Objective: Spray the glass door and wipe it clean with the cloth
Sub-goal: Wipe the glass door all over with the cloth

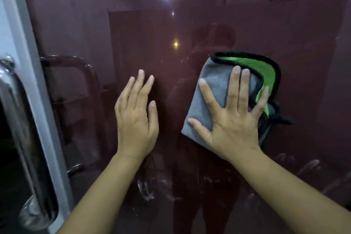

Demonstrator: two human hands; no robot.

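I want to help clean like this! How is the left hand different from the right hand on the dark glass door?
The right hand presses a folded grey and green cloth with black trim against the dark glass door; the left hand holds nothing. The right hand's fingers are spread wide, while the left hand's fingers stay close together. The left hand is nearer the shiny metal door handle. Both are open with fingers pointing up.
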